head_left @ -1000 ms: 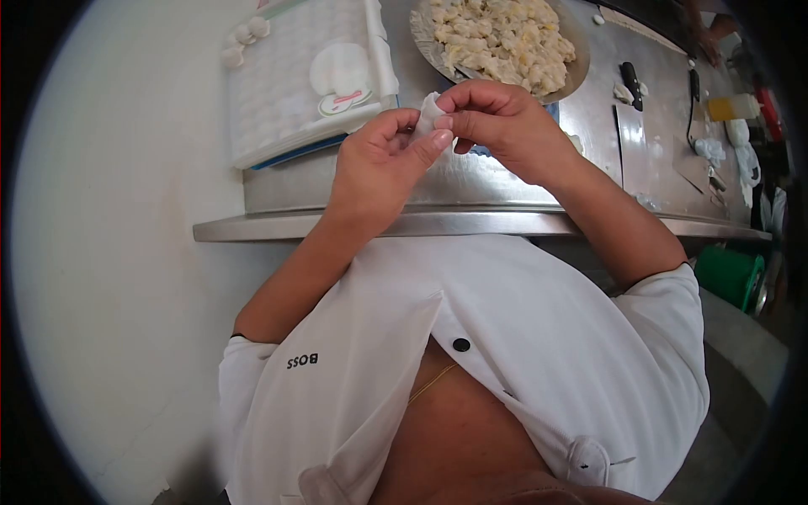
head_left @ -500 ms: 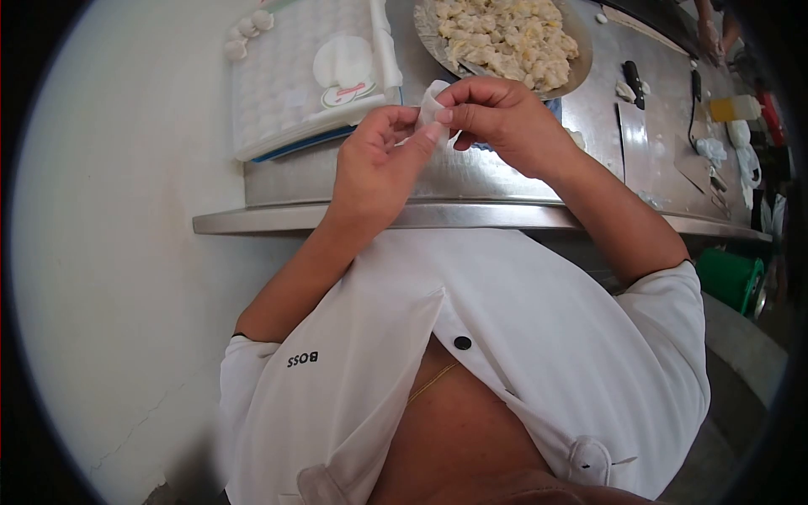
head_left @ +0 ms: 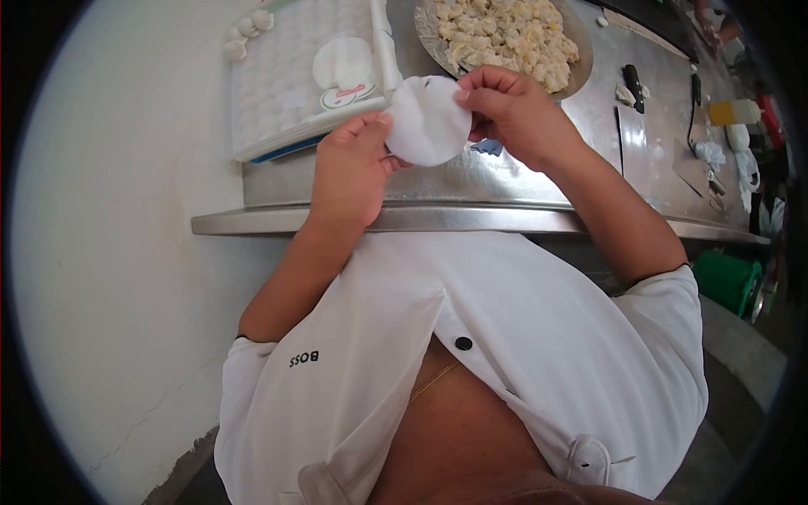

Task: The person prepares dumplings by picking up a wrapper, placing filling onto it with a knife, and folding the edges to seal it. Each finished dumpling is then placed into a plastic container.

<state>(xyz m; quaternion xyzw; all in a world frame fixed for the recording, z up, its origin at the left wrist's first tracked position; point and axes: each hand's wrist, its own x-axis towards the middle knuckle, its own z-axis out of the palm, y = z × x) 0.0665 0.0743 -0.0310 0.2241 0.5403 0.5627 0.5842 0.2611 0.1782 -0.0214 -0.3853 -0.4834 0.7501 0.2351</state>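
A round white dumpling wrapper is spread flat between my hands, above the front part of the steel table. My left hand pinches its left edge between thumb and fingers. On the opposite side, my right hand grips the upper right edge. More round wrappers lie on a plastic-covered tray at the left, beside a printed label. Just beyond my right hand stands a wide metal bowl of pale, chunky filling.
Small white dumplings sit at the tray's far left corner. Right of the bowl lie a black-handled cleaver, a scraper and a yellow bottle. Another person's hand shows at the far right. A steel rim edges the table.
The wrapper was bunched up and seen nearly edge-on between my fingers; now it is opened out flat and faces me. My hands have moved apart, the left one shifting left and slightly down.
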